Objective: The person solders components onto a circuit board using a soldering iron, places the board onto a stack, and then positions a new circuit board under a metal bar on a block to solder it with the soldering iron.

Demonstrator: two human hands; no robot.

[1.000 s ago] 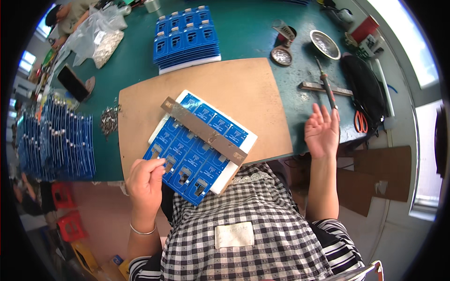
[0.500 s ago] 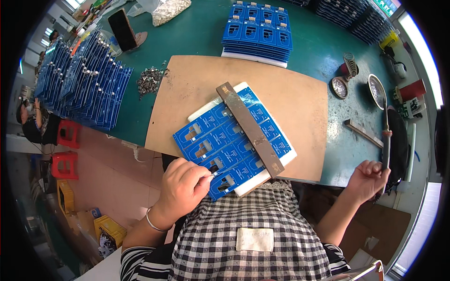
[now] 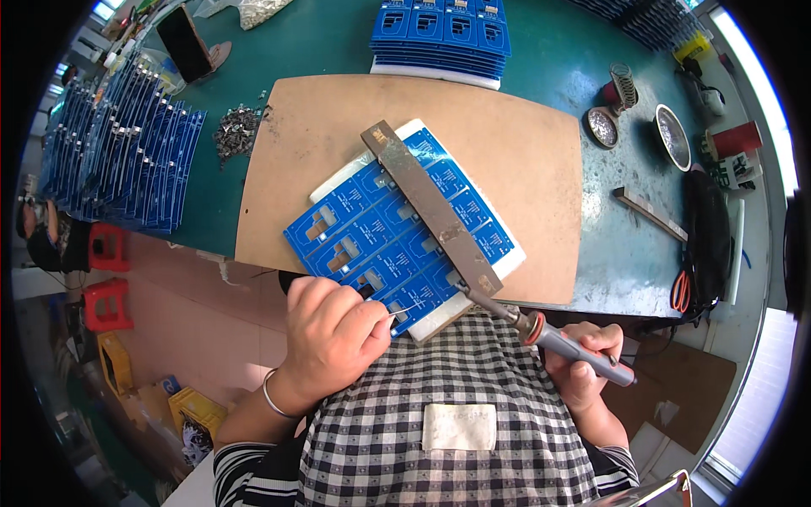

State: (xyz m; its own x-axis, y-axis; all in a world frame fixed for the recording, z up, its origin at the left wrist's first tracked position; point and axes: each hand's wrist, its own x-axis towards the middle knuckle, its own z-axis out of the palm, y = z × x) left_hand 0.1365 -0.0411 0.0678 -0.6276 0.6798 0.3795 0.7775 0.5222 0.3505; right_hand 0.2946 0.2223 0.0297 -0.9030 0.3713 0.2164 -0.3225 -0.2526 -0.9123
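My right hand (image 3: 581,380) is closed around the grey handle of a soldering iron (image 3: 559,341). Its metal tip points left and reaches the blue circuit board panel (image 3: 380,245) beside the lower end of a brown metal bar (image 3: 435,207). The bar lies slantwise across the panel, which rests on a white pad (image 3: 517,258). At the panel's near left corner, my left hand (image 3: 334,342) is closed in a pinch on a thin pointed metal tool (image 3: 403,312); most of the tool is hidden by the fingers.
Beneath the pad is a brown board (image 3: 541,169). Blue panels are stacked at the back (image 3: 439,42) and at the left (image 3: 118,152), near a heap of small metal parts (image 3: 236,131). To the right are a coiled iron stand (image 3: 623,84), a round bowl (image 3: 672,138) and orange-handled scissors (image 3: 680,291).
My right hand has brought the soldering iron from the far right over to the panel's near edge. My left hand stays by the panel's corner. The whole view has shifted slightly.
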